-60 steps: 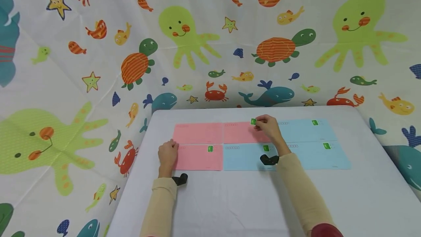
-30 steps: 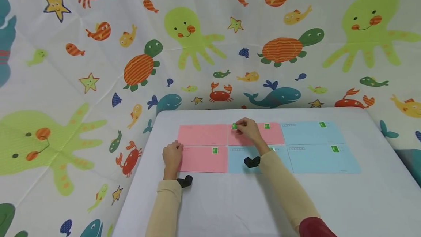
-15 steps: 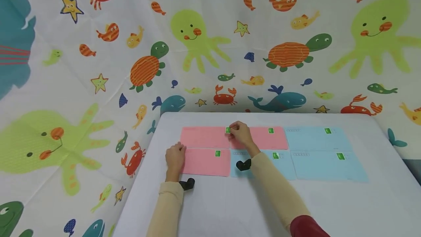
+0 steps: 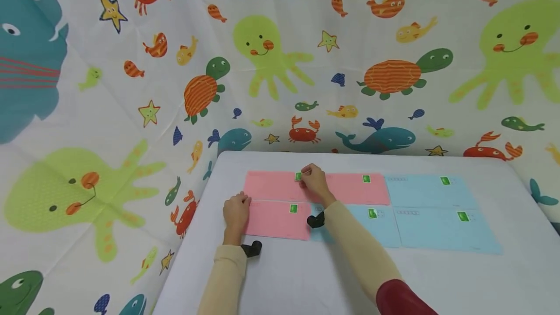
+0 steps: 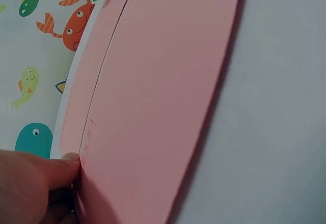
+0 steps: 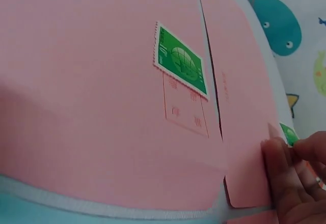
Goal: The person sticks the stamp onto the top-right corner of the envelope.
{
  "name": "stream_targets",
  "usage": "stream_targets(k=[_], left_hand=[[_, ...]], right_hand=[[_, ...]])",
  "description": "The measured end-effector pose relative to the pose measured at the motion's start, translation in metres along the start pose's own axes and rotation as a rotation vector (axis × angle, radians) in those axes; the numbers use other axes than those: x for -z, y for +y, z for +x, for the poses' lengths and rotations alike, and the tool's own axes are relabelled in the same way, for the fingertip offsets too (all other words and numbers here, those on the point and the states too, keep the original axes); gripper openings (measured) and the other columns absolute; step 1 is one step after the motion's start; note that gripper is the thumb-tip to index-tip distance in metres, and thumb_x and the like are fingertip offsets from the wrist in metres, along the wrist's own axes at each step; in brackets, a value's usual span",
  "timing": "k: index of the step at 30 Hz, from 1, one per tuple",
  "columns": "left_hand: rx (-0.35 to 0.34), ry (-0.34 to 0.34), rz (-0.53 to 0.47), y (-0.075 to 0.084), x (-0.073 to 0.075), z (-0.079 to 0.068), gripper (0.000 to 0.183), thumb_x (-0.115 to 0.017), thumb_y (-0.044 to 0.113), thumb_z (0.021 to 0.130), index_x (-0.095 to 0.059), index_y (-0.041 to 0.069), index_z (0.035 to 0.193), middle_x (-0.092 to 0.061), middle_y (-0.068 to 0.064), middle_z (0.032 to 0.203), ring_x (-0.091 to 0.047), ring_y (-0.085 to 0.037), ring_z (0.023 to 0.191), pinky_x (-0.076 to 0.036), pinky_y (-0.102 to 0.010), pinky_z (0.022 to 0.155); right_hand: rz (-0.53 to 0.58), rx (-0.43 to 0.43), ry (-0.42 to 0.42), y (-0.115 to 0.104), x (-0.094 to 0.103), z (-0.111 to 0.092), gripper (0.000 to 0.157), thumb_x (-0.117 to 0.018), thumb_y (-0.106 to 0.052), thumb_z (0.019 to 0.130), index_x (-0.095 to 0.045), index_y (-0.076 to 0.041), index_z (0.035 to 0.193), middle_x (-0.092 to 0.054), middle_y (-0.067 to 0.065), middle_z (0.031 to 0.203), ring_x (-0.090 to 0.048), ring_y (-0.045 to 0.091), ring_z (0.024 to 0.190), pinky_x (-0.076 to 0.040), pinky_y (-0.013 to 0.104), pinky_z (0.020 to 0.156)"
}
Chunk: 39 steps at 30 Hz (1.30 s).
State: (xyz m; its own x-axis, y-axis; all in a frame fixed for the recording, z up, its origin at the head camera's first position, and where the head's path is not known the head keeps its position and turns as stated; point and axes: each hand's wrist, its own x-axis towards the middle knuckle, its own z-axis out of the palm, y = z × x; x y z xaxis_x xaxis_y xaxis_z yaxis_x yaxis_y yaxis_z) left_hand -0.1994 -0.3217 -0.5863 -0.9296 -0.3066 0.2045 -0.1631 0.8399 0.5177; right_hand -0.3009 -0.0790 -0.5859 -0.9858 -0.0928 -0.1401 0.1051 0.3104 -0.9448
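Observation:
In the head view, two rows of pink and blue envelopes lie on a white table. My right hand (image 4: 315, 183) pinches a small green postage stamp (image 4: 298, 176) over the right end of the upper-left pink envelope (image 4: 267, 186). The right wrist view shows that stamp (image 6: 289, 134) between thumb and fingers, its lower part hidden. My left hand (image 4: 236, 213) is at the left edge of the lower-left pink envelope (image 4: 275, 222); in the left wrist view its thumb lies on that envelope's (image 5: 158, 81) corner, the other fingers partly hidden. This envelope bears a green stamp (image 4: 293, 208).
An upper pink envelope (image 4: 358, 191) at right has a stamp (image 4: 366, 179). Blue envelopes (image 4: 428, 196) with green stamps fill the right side. A patterned cloth (image 4: 280, 77) with sea animals hangs behind the white table (image 4: 280, 276).
My right hand has moved left with the stamp, from the upper-middle pink envelope to the upper-left one. The left hand keeps its place at the envelope's edge. The head view has shifted slightly.

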Motion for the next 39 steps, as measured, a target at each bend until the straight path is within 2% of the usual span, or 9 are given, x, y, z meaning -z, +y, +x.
stream_targets(k=[1, 8, 17, 26, 29, 34, 39], left_hand=[[0.008, 0.000, 0.000, 0.000, -0.001, 0.000, 0.022, -0.070, 0.012, 0.093, -0.075, -0.005, 0.106, -0.071, -0.024, 0.116, -0.070, -0.041, 0.109, -0.058, -0.051, 0.090], [0.036, -0.004, -0.026, 0.000, -0.004, 0.000, 0.021, -0.071, 0.011, 0.092, -0.076, -0.004, 0.106, -0.072, -0.025, 0.115, -0.070, -0.041, 0.108, -0.057, -0.051, 0.091], [0.027, -0.004, -0.024, 0.003, -0.004, 0.002, 0.022, -0.071, 0.012, 0.093, -0.075, -0.005, 0.106, -0.071, -0.024, 0.118, -0.069, -0.040, 0.110, -0.057, -0.051, 0.091], [0.029, 0.001, -0.040, 0.005, -0.007, 0.003, 0.020, -0.072, 0.012, 0.092, -0.077, -0.004, 0.104, -0.071, -0.024, 0.117, -0.069, -0.040, 0.111, -0.057, -0.051, 0.092], [0.040, -0.009, -0.046, 0.005, -0.009, 0.003, 0.022, -0.072, 0.013, 0.092, -0.076, -0.003, 0.106, -0.071, -0.023, 0.117, -0.069, -0.039, 0.112, -0.057, -0.050, 0.093], [0.058, -0.002, -0.049, 0.003, -0.012, 0.003, 0.021, -0.072, 0.014, 0.092, -0.077, -0.002, 0.106, -0.072, -0.022, 0.116, -0.070, -0.038, 0.111, -0.057, -0.049, 0.092], [0.051, 0.004, -0.033, -0.002, -0.010, 0.005, 0.022, -0.071, 0.014, 0.093, -0.076, -0.002, 0.106, -0.072, -0.023, 0.115, -0.070, -0.040, 0.108, -0.057, -0.050, 0.091]], right_hand=[[-0.007, 0.004, -0.002, 0.000, -0.002, 0.000, 0.017, -0.056, -0.005, 0.096, -0.062, -0.001, 0.111, -0.067, 0.015, 0.092, -0.070, 0.019, 0.067, -0.060, 0.029, 0.065], [-0.240, 0.088, 0.054, 0.002, -0.011, 0.005, 0.015, -0.056, -0.007, 0.094, -0.066, -0.005, 0.106, -0.071, 0.013, 0.098, -0.065, 0.023, 0.081, -0.051, 0.032, 0.070], [-0.402, 0.179, 0.019, -0.001, -0.016, 0.010, 0.022, -0.052, -0.005, 0.095, -0.071, -0.002, 0.105, -0.074, 0.015, 0.102, -0.069, 0.027, 0.089, -0.056, 0.039, 0.078], [-0.573, 0.231, -0.018, -0.004, -0.016, 0.012, 0.019, -0.054, -0.003, 0.097, -0.072, 0.000, 0.102, -0.071, 0.018, 0.103, -0.067, 0.033, 0.101, -0.056, 0.045, 0.089], [-0.582, 0.247, -0.017, -0.004, -0.014, 0.010, 0.018, -0.054, -0.003, 0.098, -0.072, 0.000, 0.103, -0.068, 0.019, 0.103, -0.064, 0.034, 0.102, -0.055, 0.046, 0.090], [-0.500, 0.225, -0.023, -0.004, -0.008, 0.005, 0.020, -0.051, -0.005, 0.102, -0.067, 0.002, 0.112, -0.063, 0.020, 0.108, -0.062, 0.033, 0.103, -0.054, 0.044, 0.089], [-0.422, 0.226, 0.043, -0.005, 0.003, 0.000, 0.021, -0.051, -0.006, 0.102, -0.066, 0.004, 0.114, -0.064, 0.021, 0.109, -0.063, 0.033, 0.103, -0.055, 0.044, 0.091]])
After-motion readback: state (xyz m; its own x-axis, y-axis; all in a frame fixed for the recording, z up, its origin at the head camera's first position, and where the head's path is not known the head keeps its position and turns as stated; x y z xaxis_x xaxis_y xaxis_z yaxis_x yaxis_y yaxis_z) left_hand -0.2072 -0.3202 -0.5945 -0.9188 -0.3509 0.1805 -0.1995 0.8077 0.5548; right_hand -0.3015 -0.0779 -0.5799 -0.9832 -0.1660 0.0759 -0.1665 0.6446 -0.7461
